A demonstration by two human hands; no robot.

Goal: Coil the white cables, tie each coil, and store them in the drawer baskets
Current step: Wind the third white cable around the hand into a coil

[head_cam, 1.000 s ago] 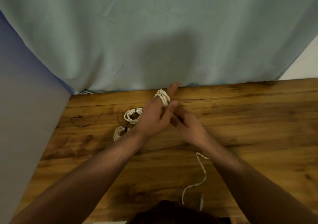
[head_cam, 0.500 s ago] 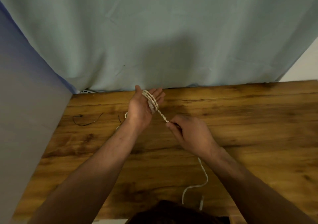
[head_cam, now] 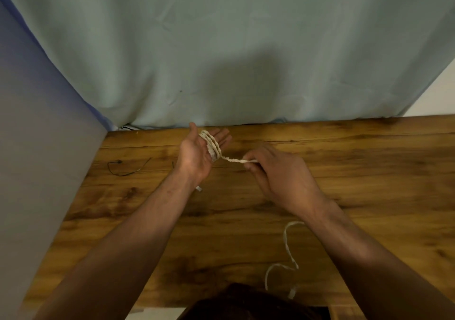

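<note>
Left hand (head_cam: 197, 158) held flat, white cable (head_cam: 213, 145) wound round it; right hand (head_cam: 279, 179), just beside, pinched the seemingly taut strand.

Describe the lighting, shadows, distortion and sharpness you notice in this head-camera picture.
Head view, light: dim and warm, no glare. Head view, shadow: a broad soft shadow lies on the curtain. Head view, distortion: the wide lens slants the left edge of the table outward. Head view, sharpness: the white cable looks soft and jagged.
</note>
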